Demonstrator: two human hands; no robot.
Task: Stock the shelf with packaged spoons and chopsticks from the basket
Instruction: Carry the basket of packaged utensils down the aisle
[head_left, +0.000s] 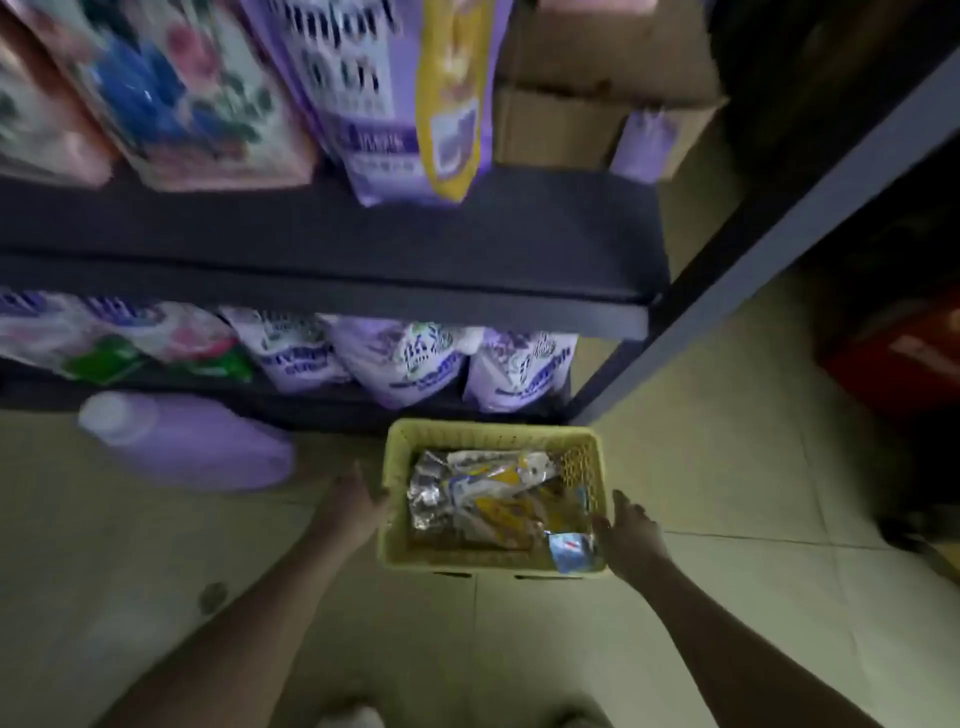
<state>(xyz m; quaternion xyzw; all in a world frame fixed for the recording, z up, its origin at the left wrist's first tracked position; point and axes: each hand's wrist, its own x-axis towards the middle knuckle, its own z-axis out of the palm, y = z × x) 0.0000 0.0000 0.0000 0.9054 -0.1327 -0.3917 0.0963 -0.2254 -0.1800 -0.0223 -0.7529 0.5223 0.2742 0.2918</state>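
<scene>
Yellow plastic basket (493, 499) sits on the tiled floor (727, 597) just in front of the shelf unit's (332, 291) bottom right corner, shiny packets (467, 493) of what I take to be the spoons and chopsticks piled loose inside; left hand (353, 501) and right hand (631, 535) flank its side walls, both spread wide, holding nothing. Risk: a lopsided lift tips the basket, and the small blue packet (571, 551) at its near right corner slides out. Room is dim, view blurred; purple bottle (192, 441) lies on the floor left of the basket, detergent bags (405, 358) fill the lowest shelf.

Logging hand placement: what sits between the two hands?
In the head view, the yellow basket of packets sits between the left hand and right hand.
</scene>
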